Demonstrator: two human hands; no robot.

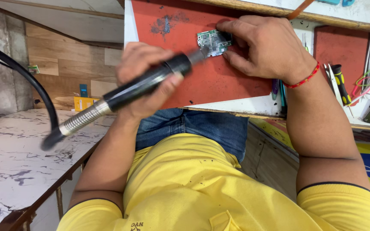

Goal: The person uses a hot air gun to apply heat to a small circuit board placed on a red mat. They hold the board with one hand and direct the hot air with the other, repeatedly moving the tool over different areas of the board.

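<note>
My left hand (138, 57) is wrapped around a black wand-shaped tool (150, 81), which has a metal spring collar and a thick black hose (26, 81) trailing off to the left. The tool's metal tip points at a small green circuit board (213, 42) and is blurred. The board lies on a red work mat (219, 81). My right hand (262, 42), with a red thread bracelet at the wrist, presses its fingertips on the board's right and top edges and holds it down on the mat.
A second red mat (341, 47) lies to the right. Beside it are a black-and-yellow screwdriver (341, 83), tweezers and loose wires. A white marbled counter (13, 158) runs along the left. My yellow shirt and jeans fill the bottom of the view.
</note>
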